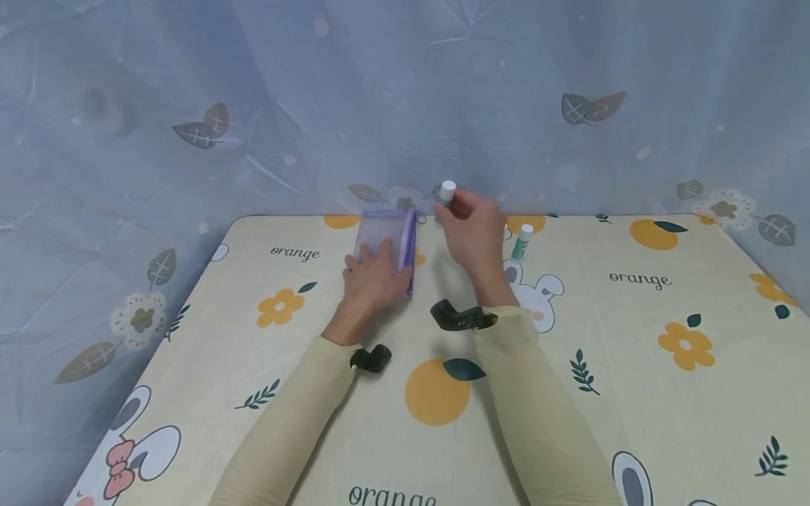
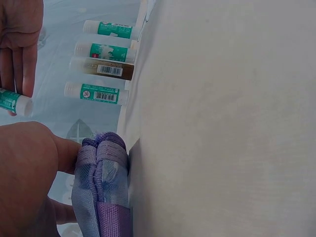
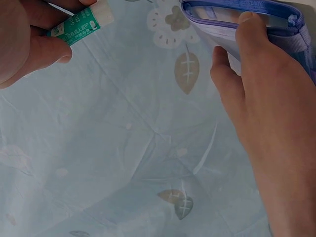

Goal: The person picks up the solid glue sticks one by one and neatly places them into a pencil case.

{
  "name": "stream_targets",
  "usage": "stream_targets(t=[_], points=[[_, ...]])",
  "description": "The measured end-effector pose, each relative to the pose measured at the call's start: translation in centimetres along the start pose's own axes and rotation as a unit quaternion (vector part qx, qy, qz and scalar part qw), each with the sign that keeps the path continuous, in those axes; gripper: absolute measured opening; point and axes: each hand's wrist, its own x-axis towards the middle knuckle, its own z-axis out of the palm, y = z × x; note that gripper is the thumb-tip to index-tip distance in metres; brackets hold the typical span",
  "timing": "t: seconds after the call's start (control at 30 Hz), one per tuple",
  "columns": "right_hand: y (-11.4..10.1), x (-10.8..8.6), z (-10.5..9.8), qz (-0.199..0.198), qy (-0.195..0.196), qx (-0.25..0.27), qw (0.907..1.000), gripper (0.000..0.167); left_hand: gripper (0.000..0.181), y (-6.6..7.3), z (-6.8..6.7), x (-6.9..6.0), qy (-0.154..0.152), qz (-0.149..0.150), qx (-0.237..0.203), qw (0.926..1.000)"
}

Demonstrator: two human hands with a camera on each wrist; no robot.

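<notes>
My right hand (image 1: 471, 225) holds a glue stick (image 1: 446, 192) with a white cap and green label, raised above the table's far edge. My left hand (image 1: 376, 277) rests with spread, fairly straight fingers on a purple-edged mesh zip pouch (image 1: 386, 228). In the right wrist view, the pouch's zipped mouth (image 3: 232, 22) gapes, with one finger at its rim. Right of my right hand, another glue stick (image 1: 522, 242) stands upright. The left wrist view shows several sticks in a row, among them a brown-labelled one (image 2: 108, 69).
A cream tablecloth (image 1: 342, 436) printed with oranges, flowers and rabbits covers the table. Behind the far edge hangs a grey-blue patterned sheet (image 1: 405, 91). Black wrist cameras (image 1: 458, 316) sit on both sleeves.
</notes>
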Motion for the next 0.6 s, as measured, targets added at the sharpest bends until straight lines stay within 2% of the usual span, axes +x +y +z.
stream_targets(t=[0.27,0.6], points=[[-0.06,-0.11,0.53,-0.017,0.003,-0.008,0.9998,0.034,0.084,-0.49,0.54,0.78,0.003,0.003,0.009,1.0000],[-0.06,-0.27,1.03,-0.019,-0.005,-0.009,0.9998,0.035,0.083,-0.21,0.40,0.48,0.008,0.002,-0.001,1.0000]])
